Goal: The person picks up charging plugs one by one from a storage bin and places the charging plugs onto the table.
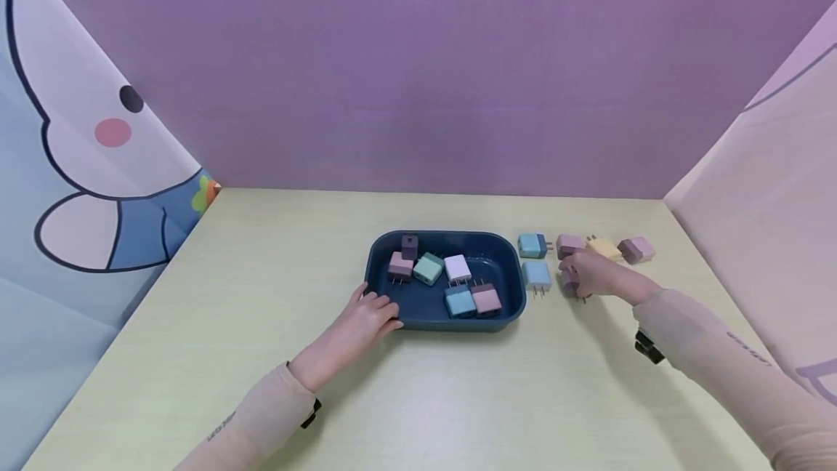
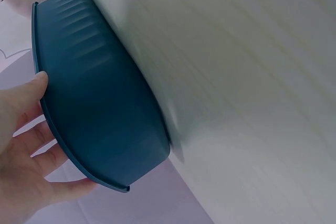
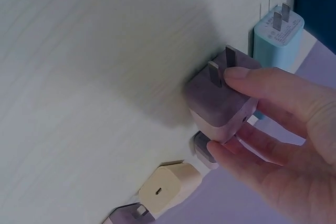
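My left hand [image 1: 366,322] holds the front left corner of a dark blue plastic tray [image 1: 451,325]; in the left wrist view its thumb [image 2: 39,85] lies on the rim with the fingers spread along it. To the tray's right, my right hand [image 1: 591,272] pinches a purple and pink plug charger [image 3: 218,95] between thumb and fingers, its two metal prongs showing beside the thumb. A light blue charger [image 1: 537,276] stands just left of that hand. Beyond the fingers lie another purple charger [image 1: 569,243] and a yellow charger [image 1: 603,247].
Inside the tray are several chargers, among them a green one [image 1: 429,269], a white one [image 1: 458,267] and a blue one [image 1: 461,302]. Another blue charger [image 1: 532,245] lies by the tray's right side, a purple-pink one [image 1: 636,250] farthest right. A purple wall [image 1: 431,78] backs the table.
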Demonstrator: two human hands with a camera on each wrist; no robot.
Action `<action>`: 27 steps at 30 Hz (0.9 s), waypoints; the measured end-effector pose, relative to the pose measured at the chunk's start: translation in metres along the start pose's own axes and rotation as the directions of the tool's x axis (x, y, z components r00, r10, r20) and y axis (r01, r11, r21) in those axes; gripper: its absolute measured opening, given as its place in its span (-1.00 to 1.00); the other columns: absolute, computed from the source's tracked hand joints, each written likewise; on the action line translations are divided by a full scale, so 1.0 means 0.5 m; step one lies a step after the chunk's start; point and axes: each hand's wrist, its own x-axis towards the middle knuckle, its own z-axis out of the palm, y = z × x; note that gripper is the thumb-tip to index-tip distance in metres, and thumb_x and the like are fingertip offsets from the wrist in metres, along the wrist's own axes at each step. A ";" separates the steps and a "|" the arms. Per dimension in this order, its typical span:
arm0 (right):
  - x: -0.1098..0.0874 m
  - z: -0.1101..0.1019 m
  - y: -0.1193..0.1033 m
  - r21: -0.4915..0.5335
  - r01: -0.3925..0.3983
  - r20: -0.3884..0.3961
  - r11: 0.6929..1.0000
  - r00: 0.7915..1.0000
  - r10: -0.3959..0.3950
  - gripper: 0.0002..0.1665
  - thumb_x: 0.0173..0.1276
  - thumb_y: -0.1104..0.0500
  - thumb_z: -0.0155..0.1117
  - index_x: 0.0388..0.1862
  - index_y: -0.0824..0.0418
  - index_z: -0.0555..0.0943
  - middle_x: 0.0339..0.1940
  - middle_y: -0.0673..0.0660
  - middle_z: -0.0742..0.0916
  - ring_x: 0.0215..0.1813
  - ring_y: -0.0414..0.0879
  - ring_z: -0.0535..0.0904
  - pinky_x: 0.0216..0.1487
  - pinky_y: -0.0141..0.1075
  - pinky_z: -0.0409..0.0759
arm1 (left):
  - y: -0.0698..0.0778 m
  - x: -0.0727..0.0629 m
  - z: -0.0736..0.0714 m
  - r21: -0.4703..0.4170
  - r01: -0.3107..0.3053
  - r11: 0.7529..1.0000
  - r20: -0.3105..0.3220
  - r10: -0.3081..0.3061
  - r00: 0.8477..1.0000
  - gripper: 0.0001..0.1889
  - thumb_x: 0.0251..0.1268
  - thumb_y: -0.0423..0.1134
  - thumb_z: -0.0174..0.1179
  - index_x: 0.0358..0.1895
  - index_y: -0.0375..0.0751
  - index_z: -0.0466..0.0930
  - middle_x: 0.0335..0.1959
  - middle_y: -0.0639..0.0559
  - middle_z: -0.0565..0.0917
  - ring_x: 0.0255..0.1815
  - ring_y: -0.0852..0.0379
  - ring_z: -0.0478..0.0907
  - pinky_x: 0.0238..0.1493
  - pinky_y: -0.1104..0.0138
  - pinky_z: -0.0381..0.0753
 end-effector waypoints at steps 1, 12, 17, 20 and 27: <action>0.000 0.001 0.001 -0.004 0.002 -0.002 1.000 1.000 -0.002 -0.49 -0.33 0.56 0.25 -0.22 0.56 0.50 -0.56 0.10 0.56 -0.54 -0.16 0.39 -0.55 -0.40 0.41 | 0.000 0.000 0.000 -0.001 -0.001 1.000 0.000 0.001 1.000 -0.88 0.08 -0.20 0.22 -0.47 -0.15 0.51 -0.53 0.07 0.52 -0.42 0.11 0.48 0.01 -0.12 0.32; -0.002 0.003 0.006 -0.008 -0.006 0.010 1.000 1.000 0.006 -0.48 -0.32 0.56 0.26 -0.20 0.56 0.50 -0.56 0.09 0.57 -0.54 -0.16 0.40 -0.55 -0.39 0.43 | 0.001 0.000 -0.002 0.001 0.004 1.000 0.008 -0.004 1.000 -0.88 0.08 -0.20 0.22 -0.46 -0.14 0.51 -0.53 0.08 0.52 -0.42 0.11 0.47 0.01 -0.11 0.33; 0.000 0.004 0.007 -0.020 0.006 0.015 1.000 1.000 -0.006 -0.49 -0.32 0.55 0.26 -0.21 0.57 0.50 -0.51 0.15 0.60 -0.53 -0.15 0.40 -0.55 -0.39 0.42 | 0.000 0.000 -0.001 0.001 0.007 1.000 0.017 -0.007 1.000 -0.88 0.07 -0.19 0.22 -0.45 -0.14 0.51 -0.52 0.07 0.53 -0.42 0.11 0.47 0.01 -0.12 0.33; 0.001 0.003 0.006 -0.037 0.020 0.011 0.999 1.000 -0.019 -0.49 -0.33 0.54 0.27 -0.22 0.56 0.51 -0.47 0.19 0.61 -0.52 -0.15 0.40 -0.54 -0.39 0.43 | 0.000 0.000 -0.001 0.001 0.007 1.000 0.014 -0.007 1.000 -0.88 0.07 -0.20 0.22 -0.45 -0.14 0.52 -0.52 0.07 0.53 -0.42 0.12 0.47 0.01 -0.12 0.32; 0.000 0.003 0.005 -0.043 -0.003 0.021 0.999 1.000 0.004 -0.47 -0.30 0.53 0.28 -0.18 0.56 0.50 -0.40 0.24 0.63 -0.49 -0.12 0.41 -0.52 -0.38 0.44 | 0.000 -0.002 0.001 -0.003 0.002 1.000 -0.004 -0.002 1.000 -0.90 0.08 -0.21 0.22 -0.46 -0.11 0.50 -0.52 0.10 0.52 -0.42 0.14 0.47 0.02 -0.10 0.32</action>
